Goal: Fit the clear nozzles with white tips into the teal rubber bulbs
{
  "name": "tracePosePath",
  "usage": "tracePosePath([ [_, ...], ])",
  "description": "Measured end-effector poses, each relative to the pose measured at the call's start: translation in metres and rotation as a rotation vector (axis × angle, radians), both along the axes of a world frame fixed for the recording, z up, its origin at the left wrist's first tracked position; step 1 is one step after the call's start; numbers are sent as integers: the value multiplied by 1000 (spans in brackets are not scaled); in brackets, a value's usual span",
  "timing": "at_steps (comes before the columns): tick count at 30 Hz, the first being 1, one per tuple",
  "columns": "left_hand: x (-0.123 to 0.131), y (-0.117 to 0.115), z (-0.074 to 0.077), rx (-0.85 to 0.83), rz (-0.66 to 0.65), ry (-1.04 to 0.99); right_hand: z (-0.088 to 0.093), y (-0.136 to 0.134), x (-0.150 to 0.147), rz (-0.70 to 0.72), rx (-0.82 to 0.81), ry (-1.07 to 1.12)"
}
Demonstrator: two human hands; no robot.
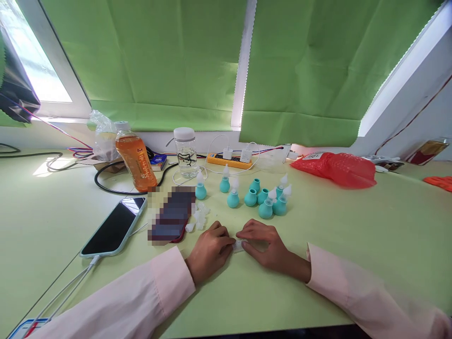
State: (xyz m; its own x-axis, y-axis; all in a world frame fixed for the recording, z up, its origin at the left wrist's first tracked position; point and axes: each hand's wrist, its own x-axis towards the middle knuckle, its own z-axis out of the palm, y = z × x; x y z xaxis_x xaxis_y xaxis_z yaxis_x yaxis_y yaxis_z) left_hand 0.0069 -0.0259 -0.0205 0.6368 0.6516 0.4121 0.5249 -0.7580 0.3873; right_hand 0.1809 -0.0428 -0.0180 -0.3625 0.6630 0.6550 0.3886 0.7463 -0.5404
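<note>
My left hand is closed, with thumb and fingers pinching one end of a small clear plastic piece low over the table. At the piece's other end, my right hand curves in, thumb and fingertips on it; its exact shape is partly hidden by the fingers. Beyond the hands stand several teal rubber bulbs. Some carry a clear pointed tip, like the capped bulb; others have a bare neck, such as the open bulb. Left of these lies a small pile of loose clear tips.
Two phones, a cabled one and a blurred one, lie at left. Behind them are an orange drink bottle and a clear water bottle. A yellow power strip and red plastic bag sit near the wall.
</note>
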Motion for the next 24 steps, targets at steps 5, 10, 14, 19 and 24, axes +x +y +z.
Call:
tracePosePath([
  [5,0,0,-1,-6,-6,8,0,0,-1,45,37,-36],
  [10,-1,0,0,13,-24,16,2,-2,-2,50,105,-212],
  [14,0,-1,-1,38,-40,20,3,-5,-4,18,187,-361],
  [19,1,-2,1,48,24,-60,10,0,3,-20,222,-397],
  [24,1,-2,5,-94,147,-229,33,28,15,-354,456,-600],
])
